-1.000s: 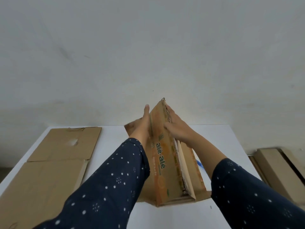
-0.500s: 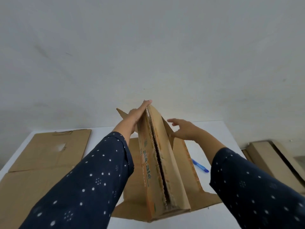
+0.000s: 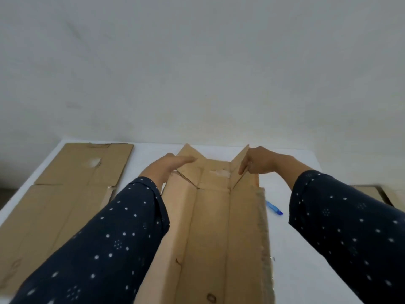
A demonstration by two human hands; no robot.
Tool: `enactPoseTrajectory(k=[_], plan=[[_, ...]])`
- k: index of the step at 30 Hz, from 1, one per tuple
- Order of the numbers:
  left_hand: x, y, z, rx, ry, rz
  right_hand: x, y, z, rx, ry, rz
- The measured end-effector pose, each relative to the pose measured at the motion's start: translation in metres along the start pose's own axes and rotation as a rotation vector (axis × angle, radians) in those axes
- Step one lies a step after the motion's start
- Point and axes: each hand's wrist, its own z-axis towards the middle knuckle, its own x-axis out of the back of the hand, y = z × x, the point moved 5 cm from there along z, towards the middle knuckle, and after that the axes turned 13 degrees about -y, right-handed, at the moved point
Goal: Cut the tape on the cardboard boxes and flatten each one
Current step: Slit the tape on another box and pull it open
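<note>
A brown cardboard box [image 3: 213,233] lies opened out on the white table [image 3: 306,270], plain inner side up, its side panels still raised a little. My left hand [image 3: 168,166] rests flat with straight fingers on the far left flap. My right hand [image 3: 260,161] touches the raised far right flap, index finger pointing down along it, the other fingers loosely curled. Both arms wear dark blue dotted sleeves. A blue cutter or pen [image 3: 274,207] lies on the table just right of the box.
Two flattened cardboard sheets [image 3: 65,194] lie on the table's left side. More cardboard [image 3: 379,194] sits off the table at the right edge. A pale wall stands behind the table.
The box stood folded upright between my hands; it has since been spread open and laid down on the table. My hands moved apart onto the far flaps.
</note>
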Motion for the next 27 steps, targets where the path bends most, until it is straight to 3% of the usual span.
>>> enactPoseTrajectory(k=[5, 8, 11, 13, 19, 23, 27], plan=[[-0.024, -0.055, 0.017, 0.066, 0.271, 0.387, -0.053, 0.0, 0.028, -0.013, -0.047, -0.004], [-0.037, -0.085, 0.03, 0.124, 0.308, 0.662, -0.084, 0.007, 0.045, -0.02, -0.103, 0.107], [-0.044, -0.111, 0.049, 0.232, 0.366, 0.996, -0.117, 0.019, 0.066, -0.076, -0.044, 0.075], [-0.05, -0.12, 0.069, 0.124, 0.409, 1.139, -0.14, 0.022, 0.08, -0.093, 0.031, 0.031], [-0.075, -0.139, 0.117, -0.247, 0.315, 1.154, -0.183, 0.004, 0.113, -0.186, 0.255, 0.108], [-0.076, -0.149, 0.123, -0.345, 0.432, 1.171, -0.195, 0.001, 0.116, -0.246, 0.404, 0.045], [-0.076, -0.148, 0.123, -0.362, 0.447, 1.184, -0.197, -0.001, 0.115, -0.267, 0.42, 0.013]])
